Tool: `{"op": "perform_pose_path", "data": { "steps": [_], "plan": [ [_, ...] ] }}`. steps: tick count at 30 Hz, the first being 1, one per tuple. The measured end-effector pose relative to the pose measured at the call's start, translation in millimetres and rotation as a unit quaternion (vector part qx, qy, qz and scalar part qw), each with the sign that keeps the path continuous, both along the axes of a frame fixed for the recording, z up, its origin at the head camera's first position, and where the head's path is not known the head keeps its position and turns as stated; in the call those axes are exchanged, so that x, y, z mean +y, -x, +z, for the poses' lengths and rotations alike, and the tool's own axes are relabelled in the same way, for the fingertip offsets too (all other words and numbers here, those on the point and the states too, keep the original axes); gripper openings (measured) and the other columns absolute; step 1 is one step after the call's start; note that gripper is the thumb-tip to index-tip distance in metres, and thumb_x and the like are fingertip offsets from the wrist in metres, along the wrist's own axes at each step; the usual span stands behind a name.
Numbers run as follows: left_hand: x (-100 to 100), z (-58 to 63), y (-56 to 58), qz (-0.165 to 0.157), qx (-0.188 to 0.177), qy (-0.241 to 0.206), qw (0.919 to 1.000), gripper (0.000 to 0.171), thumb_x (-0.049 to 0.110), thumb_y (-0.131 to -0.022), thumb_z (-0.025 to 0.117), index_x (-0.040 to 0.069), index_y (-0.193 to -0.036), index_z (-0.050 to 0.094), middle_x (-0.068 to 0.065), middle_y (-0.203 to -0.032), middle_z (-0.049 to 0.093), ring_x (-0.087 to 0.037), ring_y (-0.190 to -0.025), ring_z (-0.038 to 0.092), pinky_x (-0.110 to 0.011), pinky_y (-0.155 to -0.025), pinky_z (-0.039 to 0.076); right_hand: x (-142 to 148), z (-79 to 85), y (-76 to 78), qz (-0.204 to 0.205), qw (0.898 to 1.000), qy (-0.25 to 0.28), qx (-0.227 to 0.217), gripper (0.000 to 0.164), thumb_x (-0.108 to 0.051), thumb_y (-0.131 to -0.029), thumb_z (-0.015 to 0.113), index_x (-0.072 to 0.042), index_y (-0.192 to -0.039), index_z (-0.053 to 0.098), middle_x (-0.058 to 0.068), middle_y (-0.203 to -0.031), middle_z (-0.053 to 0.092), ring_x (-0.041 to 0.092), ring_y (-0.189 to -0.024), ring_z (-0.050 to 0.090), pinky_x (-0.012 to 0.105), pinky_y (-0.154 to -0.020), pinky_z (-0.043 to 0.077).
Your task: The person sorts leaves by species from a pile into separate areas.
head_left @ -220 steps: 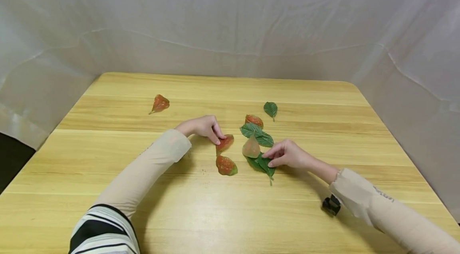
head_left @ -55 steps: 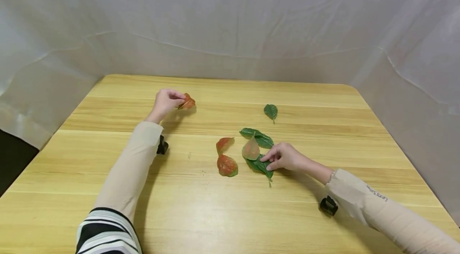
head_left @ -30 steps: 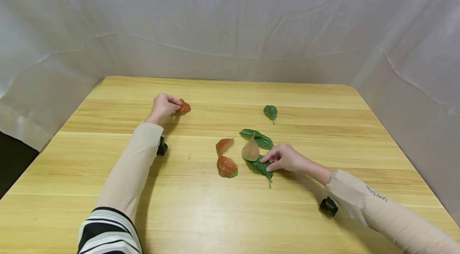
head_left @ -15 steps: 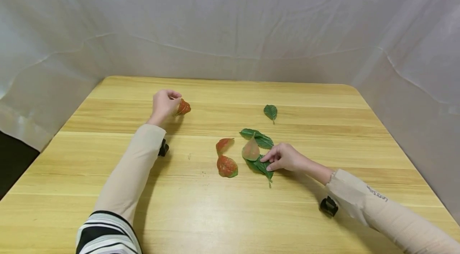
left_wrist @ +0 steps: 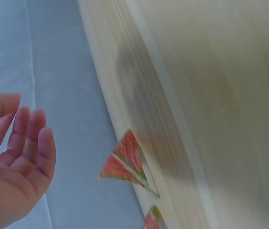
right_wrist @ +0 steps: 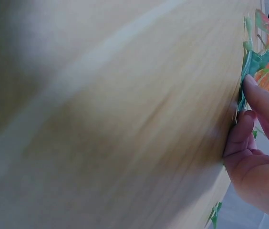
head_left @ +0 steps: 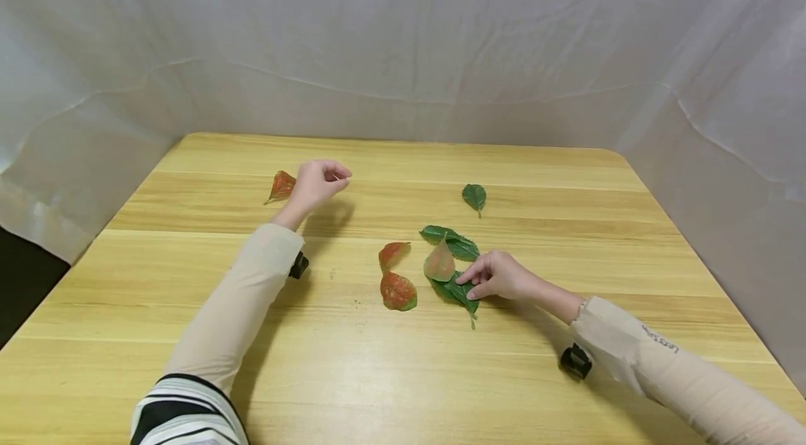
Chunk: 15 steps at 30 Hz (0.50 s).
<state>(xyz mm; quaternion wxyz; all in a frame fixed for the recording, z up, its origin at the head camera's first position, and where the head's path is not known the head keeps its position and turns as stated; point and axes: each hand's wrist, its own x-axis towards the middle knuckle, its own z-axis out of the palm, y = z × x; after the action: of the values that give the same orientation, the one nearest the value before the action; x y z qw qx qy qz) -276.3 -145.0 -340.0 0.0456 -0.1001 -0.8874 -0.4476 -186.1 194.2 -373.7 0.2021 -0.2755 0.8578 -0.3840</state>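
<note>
Above the far left of the table, my left hand point(head_left: 320, 182) hovers with fingers loosely bent and nothing between them; the left wrist view shows the bare hand point(left_wrist: 17, 162). A red leaf point(head_left: 283, 185) lies beside it. That wrist view has two red leaves, a nearer one point(left_wrist: 126, 161) and another partly cut off point(left_wrist: 152, 219); the head view hides one behind the hand. My right hand point(head_left: 504, 277) pinches a green leaf point(head_left: 464, 291) on the table between thumb and index finger. Touching that leaf group are a pale reddish leaf point(head_left: 439, 263) and more green leaves point(head_left: 462, 247).
Two red-and-green leaves, one upper point(head_left: 392, 255) and one lower point(head_left: 398, 292), lie left of the green group. A single green leaf point(head_left: 474, 197) sits farther back. The wooden table point(head_left: 378, 375) meets a pale curtain point(head_left: 403, 46) behind. A black wrist camera point(head_left: 576, 361) hangs under the right sleeve.
A red leaf was carried from behind the green leaves to the far left and let go there. My left hand has since shifted right, off it. The right hand has stayed on its leaf.
</note>
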Motion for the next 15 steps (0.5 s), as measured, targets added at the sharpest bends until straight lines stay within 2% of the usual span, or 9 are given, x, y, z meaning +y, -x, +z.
{"op": "perform_pose_path", "data": {
  "steps": [8, 15],
  "plan": [
    [16, -4.1, -7.2, -0.065, 0.002, 0.017, 0.9978, 0.015, 0.005, -0.083, 0.060, -0.004, -0.093, 0.065, -0.014, -0.089, 0.063, -0.022, -0.077, 0.055, -0.032, -0.069, 0.045, -1, 0.8, 0.4, 0.003, 1.000, -0.001, 0.005, 0.021, 0.001, -0.071, 0.071, 0.004, -0.092, 0.069, 0.000, -0.068, 0.052, 0.008, -0.055, 0.042, 0.019, -0.049, 0.037],
    [27, -9.3, -15.6, -0.101, -0.005, 0.019, 0.9947, 0.015, 0.004, -0.083, 0.061, -0.005, -0.093, 0.066, -0.012, -0.089, 0.064, -0.021, -0.076, 0.057, -0.031, -0.068, 0.046, -1, 1.2, 0.7, 0.000, 1.000, -0.003, 0.003, 0.021, 0.002, -0.071, 0.071, 0.004, -0.092, 0.069, 0.000, -0.069, 0.052, 0.008, -0.055, 0.042, 0.019, -0.049, 0.037]
  ]
}}
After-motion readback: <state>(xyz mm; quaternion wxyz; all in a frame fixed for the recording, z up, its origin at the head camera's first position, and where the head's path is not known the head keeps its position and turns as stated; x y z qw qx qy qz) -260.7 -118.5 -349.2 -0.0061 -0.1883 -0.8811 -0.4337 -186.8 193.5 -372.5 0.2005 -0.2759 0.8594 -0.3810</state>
